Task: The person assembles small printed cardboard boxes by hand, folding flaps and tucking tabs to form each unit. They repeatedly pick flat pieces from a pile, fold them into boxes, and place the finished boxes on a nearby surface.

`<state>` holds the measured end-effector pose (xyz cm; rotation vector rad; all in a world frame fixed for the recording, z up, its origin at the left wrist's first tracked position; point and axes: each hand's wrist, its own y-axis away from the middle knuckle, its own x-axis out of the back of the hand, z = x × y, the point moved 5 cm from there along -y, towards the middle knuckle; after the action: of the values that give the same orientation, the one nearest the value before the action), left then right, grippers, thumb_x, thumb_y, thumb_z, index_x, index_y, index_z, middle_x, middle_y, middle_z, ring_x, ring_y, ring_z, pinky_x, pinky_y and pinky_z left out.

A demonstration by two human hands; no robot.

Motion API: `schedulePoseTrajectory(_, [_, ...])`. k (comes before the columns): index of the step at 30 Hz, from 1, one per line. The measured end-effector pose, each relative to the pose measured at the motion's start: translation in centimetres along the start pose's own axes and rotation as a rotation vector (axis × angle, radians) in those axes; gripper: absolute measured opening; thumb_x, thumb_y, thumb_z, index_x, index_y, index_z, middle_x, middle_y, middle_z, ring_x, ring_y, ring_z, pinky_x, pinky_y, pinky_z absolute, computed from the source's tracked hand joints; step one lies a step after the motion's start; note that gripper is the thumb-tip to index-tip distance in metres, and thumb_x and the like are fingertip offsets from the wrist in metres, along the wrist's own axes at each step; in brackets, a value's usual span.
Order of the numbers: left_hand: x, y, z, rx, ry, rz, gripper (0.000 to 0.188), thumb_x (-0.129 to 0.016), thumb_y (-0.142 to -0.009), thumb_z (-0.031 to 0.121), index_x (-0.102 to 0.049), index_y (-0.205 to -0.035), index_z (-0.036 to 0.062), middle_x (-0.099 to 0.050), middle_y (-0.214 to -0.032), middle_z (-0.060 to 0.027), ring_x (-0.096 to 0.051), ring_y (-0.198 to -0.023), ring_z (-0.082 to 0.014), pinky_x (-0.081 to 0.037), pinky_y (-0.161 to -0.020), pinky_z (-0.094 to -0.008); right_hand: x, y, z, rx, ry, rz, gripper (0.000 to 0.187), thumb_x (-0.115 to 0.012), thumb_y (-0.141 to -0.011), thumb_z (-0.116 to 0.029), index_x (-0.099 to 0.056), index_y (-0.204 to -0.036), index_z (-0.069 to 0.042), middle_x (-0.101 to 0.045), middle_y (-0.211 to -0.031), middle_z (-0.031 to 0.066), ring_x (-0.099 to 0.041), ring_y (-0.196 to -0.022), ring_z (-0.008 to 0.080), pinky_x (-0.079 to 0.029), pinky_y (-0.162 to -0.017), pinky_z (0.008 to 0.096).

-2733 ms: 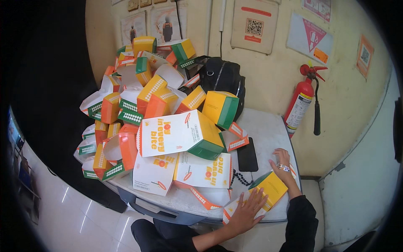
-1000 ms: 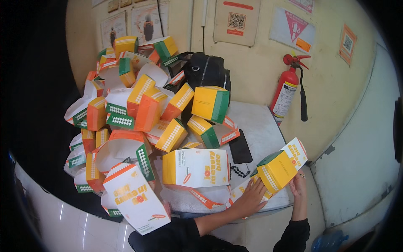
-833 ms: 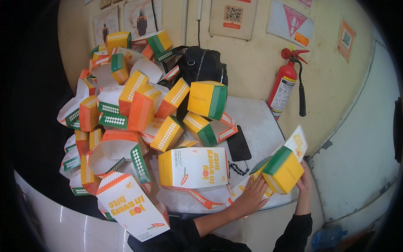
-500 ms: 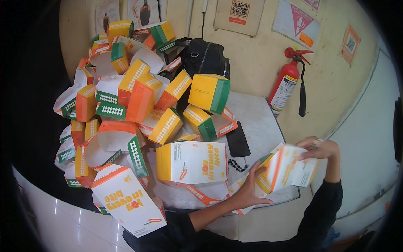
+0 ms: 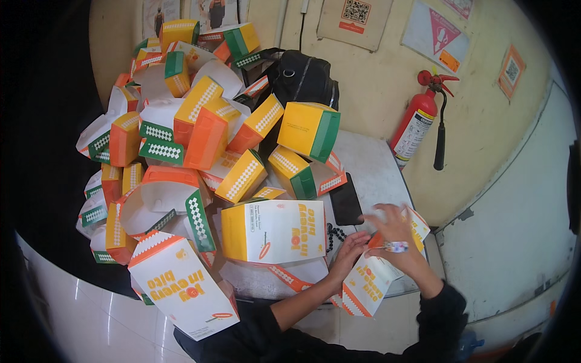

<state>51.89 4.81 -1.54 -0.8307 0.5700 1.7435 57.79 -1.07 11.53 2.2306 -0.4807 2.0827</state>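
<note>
A white, yellow and orange cardboard food box [image 5: 368,278] lies tilted at the table's right front, with part of a box also showing beyond my right wrist. My left hand [image 5: 351,251] is closed at the box's upper left edge, its fingertips partly hidden. Above the box, my right hand [image 5: 396,230] has its fingers apart and bent, with a patterned band on the wrist. To the left, another box [image 5: 284,231] lies on its side with its printed panel up. A further white box [image 5: 184,284] leans at the front edge near my left sleeve.
A high pile of folded boxes [image 5: 200,127] covers the table's left and back. A black bag [image 5: 302,78] stands behind it. On the white tabletop [image 5: 378,163] lie a phone [image 5: 346,202] and dark beads [image 5: 331,239]. A fire extinguisher [image 5: 414,124] hangs on the wall.
The box between my hands has come down from a raised position to the table's front right. My right hand has moved left and its fingers have spread; my left hand has shifted slightly left.
</note>
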Motion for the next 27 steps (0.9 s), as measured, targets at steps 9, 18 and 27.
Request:
schedulePoseTrajectory(9, [-1.4, 0.3, 1.3, -0.037, -0.328, -0.18, 0.048, -0.048, -0.087, -0.001, -0.035, -0.133, 0.0058, -0.039, -0.136, -0.0095, -0.036, -0.128, -0.0188, -0.031, -0.105, -0.0308, -1.4, 3.4, 2.1, -0.454, 0.019, 0.177, 0.069, -0.071, -0.066, -0.05, -0.052, -0.121, -0.014, -0.045, -0.122, 0.0136, -0.038, -0.118, 0.0349, -0.029, -0.096, 0.053])
schedulePoseTrajectory(18, [-0.3, -0.8, 0.4, 0.334, -0.103, -0.077, 0.06, -0.055, -0.088, 0.023, -0.026, -0.138, 0.0054, -0.041, -0.133, -0.0121, -0.042, -0.123, -0.0206, -0.036, -0.1, -0.0301, -2.8, 1.5, 2.4, -0.563, 0.246, -0.109, 0.055, -0.073, -0.06, -0.05, -0.062, -0.101, -0.015, -0.056, -0.107, 0.0059, -0.047, -0.107, 0.032, -0.032, -0.09, 0.0582])
schedulePoseTrajectory(27, [-1.9, 0.3, 0.5, -0.059, -0.946, -0.453, 0.083, -0.065, -0.076, 0.007, -0.017, -0.144, 0.0048, -0.023, -0.147, -0.0164, -0.016, -0.138, -0.0295, -0.016, -0.112, -0.0369, -2.8, 3.2, 4.4, -0.444, -0.487, 0.254, 0.054, -0.056, -0.084, -0.028, -0.038, -0.131, -0.007, -0.043, -0.13, 0.0158, -0.04, -0.119, 0.0304, -0.03, -0.098, 0.0446])
